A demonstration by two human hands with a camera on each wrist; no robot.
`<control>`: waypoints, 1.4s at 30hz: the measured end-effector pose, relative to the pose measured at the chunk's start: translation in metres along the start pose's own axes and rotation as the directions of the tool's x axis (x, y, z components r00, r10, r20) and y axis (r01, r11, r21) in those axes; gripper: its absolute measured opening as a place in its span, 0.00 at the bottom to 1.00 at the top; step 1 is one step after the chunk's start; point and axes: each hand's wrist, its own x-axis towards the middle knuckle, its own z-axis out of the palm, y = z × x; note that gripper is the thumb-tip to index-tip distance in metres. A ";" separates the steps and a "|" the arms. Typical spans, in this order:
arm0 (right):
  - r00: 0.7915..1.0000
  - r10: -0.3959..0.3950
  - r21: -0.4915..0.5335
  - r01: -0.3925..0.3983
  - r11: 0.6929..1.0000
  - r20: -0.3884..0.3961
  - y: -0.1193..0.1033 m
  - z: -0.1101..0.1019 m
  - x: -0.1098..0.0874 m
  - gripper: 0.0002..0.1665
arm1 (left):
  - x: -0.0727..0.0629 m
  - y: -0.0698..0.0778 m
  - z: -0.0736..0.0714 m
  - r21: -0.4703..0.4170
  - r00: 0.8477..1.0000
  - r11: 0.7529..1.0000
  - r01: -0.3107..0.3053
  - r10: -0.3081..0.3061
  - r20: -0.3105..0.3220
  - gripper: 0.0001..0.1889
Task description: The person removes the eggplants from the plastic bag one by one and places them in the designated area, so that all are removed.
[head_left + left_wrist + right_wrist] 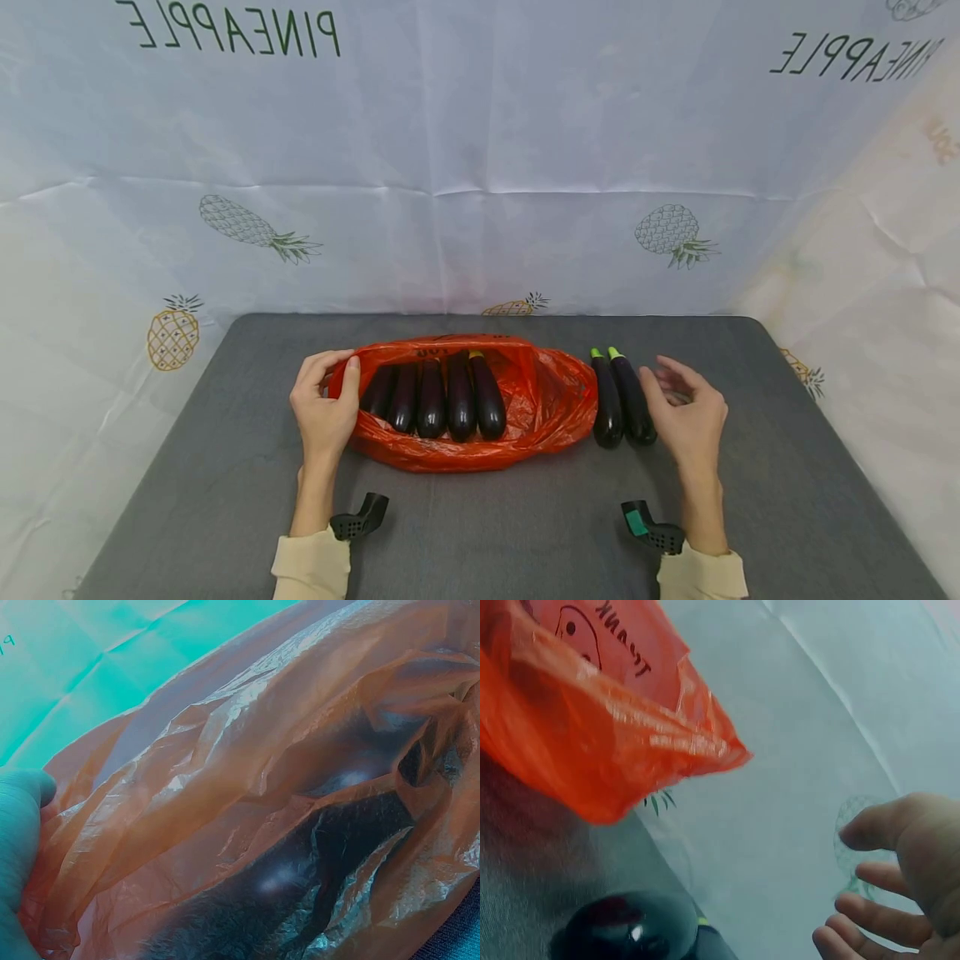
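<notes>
A red plastic bag [558, 404] lies on its side with its mouth spread open, and several dark purple eggplants [432, 400] stand side by side in its left part. My left hand [324, 408] pinches the bag's left edge, thumb over the rim. In the left wrist view the thin film [217, 772] covers dark eggplant shapes. Just right of the bag, two eggplants with green stem ends, one [607, 404] beside the other [632, 398], lie on the table. Close to the outer one, my right hand [688, 421] hovers with loosely bent fingers and holds nothing.
The grey tabletop [480, 533] ends at a white cloth [480, 242] printed with pineapples and lettering, which hangs behind and at both sides. A black camera mount is worn on the left wrist [360, 518] and another on the right wrist [652, 529].
</notes>
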 end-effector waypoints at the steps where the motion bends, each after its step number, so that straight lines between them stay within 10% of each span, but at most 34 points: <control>1: 1.000 0.000 0.008 0.000 1.000 -0.004 -0.002 0.001 0.000 0.19 | 0.000 0.000 0.000 0.000 1.000 1.000 0.001 -0.001 0.000 0.08; 24: 0.991 -0.130 0.291 0.112 0.950 0.043 -0.052 0.024 -0.023 0.13 | 0.001 0.003 0.000 0.000 1.000 1.000 0.009 -0.009 -0.006 0.07; 42: 0.968 -0.153 0.306 0.087 0.948 0.198 -0.068 0.050 -0.045 0.15 | 0.001 0.002 0.000 0.014 1.000 1.000 0.007 -0.007 -0.007 0.07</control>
